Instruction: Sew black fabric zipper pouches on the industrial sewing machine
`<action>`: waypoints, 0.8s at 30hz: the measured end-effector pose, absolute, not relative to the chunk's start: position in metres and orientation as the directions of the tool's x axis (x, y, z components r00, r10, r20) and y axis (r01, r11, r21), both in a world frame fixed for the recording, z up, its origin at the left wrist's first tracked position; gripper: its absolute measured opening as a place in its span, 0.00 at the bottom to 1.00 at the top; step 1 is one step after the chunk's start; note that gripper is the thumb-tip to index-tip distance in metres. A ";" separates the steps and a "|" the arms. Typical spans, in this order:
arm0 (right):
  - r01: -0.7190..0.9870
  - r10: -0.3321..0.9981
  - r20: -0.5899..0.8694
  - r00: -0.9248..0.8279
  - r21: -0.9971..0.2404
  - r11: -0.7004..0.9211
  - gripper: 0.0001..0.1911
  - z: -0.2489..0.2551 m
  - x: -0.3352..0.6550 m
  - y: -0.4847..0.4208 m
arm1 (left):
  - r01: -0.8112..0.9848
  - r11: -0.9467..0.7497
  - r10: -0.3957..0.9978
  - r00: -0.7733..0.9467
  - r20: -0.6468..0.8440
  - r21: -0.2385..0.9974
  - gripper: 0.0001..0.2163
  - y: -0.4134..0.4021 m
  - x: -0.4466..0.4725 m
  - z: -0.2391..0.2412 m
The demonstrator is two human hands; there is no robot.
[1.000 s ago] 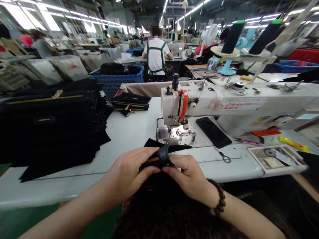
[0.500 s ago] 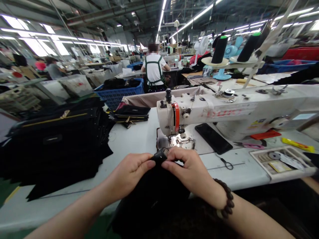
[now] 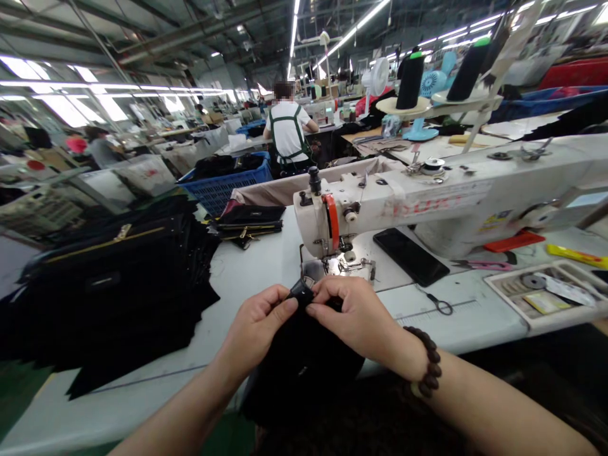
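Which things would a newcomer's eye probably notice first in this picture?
Probably the large white sewing machine with its orange-red guard, right of centre. In front of it, at lower centre, the left hand and right hand pinch a black fabric piece at its glossy upper end. A thick stack of black zippered pieces lies at left.
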State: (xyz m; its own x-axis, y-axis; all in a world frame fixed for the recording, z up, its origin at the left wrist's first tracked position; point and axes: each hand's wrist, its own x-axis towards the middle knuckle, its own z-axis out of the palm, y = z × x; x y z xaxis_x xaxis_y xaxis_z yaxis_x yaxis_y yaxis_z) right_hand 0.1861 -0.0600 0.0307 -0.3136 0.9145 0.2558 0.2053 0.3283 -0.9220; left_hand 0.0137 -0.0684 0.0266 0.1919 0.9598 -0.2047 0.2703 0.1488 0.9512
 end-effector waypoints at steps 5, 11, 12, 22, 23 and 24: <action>0.228 0.954 0.130 -0.269 -0.954 0.194 0.06 0.029 0.183 -0.056 | 0.417 0.039 0.987 0.127 -0.101 0.908 0.15 -0.070 0.016 0.030; 0.176 0.938 -0.037 -0.345 -0.984 0.026 0.04 0.029 0.182 -0.049 | 0.613 -0.076 0.996 0.087 0.029 0.787 0.15 -0.069 0.016 0.030; 0.169 0.935 -0.040 -0.354 -0.985 0.022 0.02 0.029 0.181 -0.048 | 0.620 -0.079 0.996 0.088 0.031 0.780 0.15 -0.068 0.015 0.029; 0.148 0.950 -0.058 -0.308 -0.989 -0.012 0.05 0.024 0.176 -0.044 | 0.582 -0.029 0.996 0.087 -0.026 0.813 0.16 -0.064 0.018 0.027; 0.147 0.951 -0.055 -0.304 -0.989 -0.011 0.06 0.024 0.175 -0.044 | 0.585 -0.030 0.996 0.089 -0.028 0.810 0.16 -0.064 0.018 0.027; 0.145 0.953 -0.053 -0.299 -0.989 -0.010 0.06 0.024 0.175 -0.044 | 0.589 -0.032 0.996 0.090 -0.026 0.807 0.16 -0.064 0.018 0.027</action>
State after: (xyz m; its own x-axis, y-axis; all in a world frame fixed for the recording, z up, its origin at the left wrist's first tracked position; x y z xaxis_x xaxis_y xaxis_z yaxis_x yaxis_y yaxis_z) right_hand 0.1752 -0.0436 0.0238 -0.2992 0.9527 -0.0531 0.1450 -0.0097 -0.9894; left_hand 0.0177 -0.0643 0.0265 0.0896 0.9956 -0.0264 0.5892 -0.0317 0.8074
